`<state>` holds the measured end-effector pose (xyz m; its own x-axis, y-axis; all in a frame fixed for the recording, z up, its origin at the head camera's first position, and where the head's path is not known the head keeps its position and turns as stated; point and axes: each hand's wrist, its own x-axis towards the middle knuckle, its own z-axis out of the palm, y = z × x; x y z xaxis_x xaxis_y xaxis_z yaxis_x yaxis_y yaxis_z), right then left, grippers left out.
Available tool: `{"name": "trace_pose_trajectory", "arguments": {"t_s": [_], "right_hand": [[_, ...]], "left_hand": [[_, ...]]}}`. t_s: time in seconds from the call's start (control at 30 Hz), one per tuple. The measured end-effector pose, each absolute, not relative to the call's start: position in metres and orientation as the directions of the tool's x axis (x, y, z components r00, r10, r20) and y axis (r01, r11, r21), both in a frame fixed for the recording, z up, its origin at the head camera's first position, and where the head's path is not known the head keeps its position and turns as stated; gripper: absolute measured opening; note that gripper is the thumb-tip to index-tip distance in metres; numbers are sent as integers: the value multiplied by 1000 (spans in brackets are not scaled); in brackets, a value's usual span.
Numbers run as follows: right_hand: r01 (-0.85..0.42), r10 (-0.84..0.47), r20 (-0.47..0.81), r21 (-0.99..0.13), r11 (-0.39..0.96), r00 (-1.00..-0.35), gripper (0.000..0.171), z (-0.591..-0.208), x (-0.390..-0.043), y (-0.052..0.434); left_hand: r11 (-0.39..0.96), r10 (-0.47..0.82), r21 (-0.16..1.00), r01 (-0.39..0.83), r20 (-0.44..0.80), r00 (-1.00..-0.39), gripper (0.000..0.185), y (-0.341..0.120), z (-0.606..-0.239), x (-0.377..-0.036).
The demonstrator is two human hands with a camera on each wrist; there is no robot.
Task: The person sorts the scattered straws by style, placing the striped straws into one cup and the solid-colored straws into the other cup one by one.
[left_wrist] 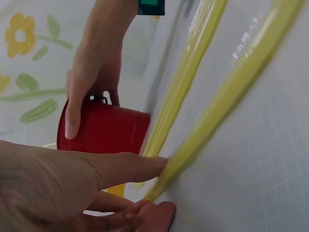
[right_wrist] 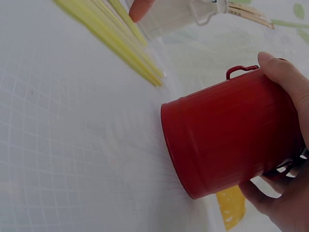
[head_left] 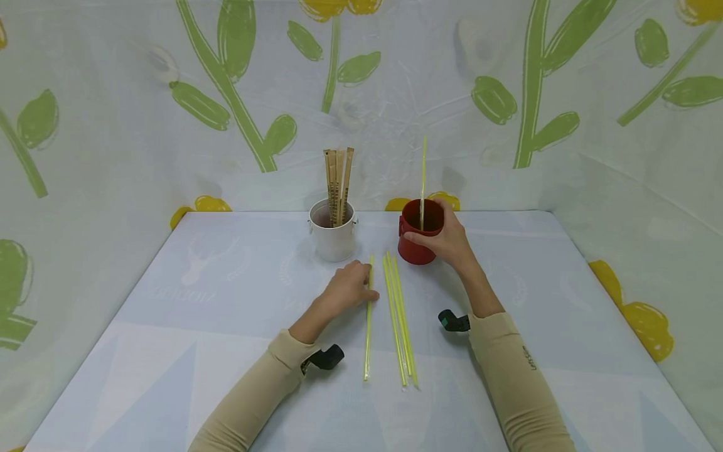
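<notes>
My left hand (head_left: 348,285) has its thumb and fingers about the upper part of a long yellow straw (head_left: 368,345) in clear wrap, lying on the table. Up close in the left wrist view, thumb and fingers pinch the straw (left_wrist: 219,111) near its end. By its upper part, my right hand (head_left: 449,238) grips a small red bucket (right_wrist: 227,135), thumb on the near side and fingers round the far side. The bucket stands upright on the table with one yellow straw (head_left: 423,169) poking out. Several more yellow straws (head_left: 398,320) lie side by side between my hands.
Left of the red bucket stands a white bucket (head_left: 333,243) holding several paper-wrapped sticks (head_left: 336,182). A flower-print sheet (head_left: 395,94) hangs behind the table (head_left: 226,364) and at its sides.
</notes>
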<state>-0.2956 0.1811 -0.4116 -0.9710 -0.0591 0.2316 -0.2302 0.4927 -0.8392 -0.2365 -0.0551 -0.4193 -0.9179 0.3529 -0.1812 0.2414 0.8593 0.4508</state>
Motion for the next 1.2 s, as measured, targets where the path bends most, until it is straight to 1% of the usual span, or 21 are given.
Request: {"name": "trace_pose_trajectory", "arguments": {"t_s": [0.27,0.5,0.8,0.87,1.03,1.1,1.2], "right_hand": [[-232,-59,233,-840,490,-971,92,-411,-295,181],[-233,-60,234,-839,491,-970,91,-411,-295,182],[-228,-59,230,-838,496,-971,92,-412,-295,182],[-228,-58,230,-839,494,-971,92,-412,-295,182],[-228,-56,230,-840,492,-972,92,-411,-295,181],[-228,-57,230,-839,493,-971,92,-411,-295,181],[-227,-57,230,-838,496,-972,92,-411,-295,181]], "left_hand": [[838,365,500,218,-216,-906,23,-60,-415,-239],[826,390,504,255,-182,-903,20,-63,-415,-239],[814,388,532,234,-199,-900,14,-64,-415,-238],[811,379,543,215,-209,-902,21,-64,-415,-238],[818,347,551,165,-243,-906,53,-63,-416,-238],[820,340,552,150,-260,-904,59,-63,-415,-239],[822,336,554,133,-283,-898,63,-63,-414,-239]]}}
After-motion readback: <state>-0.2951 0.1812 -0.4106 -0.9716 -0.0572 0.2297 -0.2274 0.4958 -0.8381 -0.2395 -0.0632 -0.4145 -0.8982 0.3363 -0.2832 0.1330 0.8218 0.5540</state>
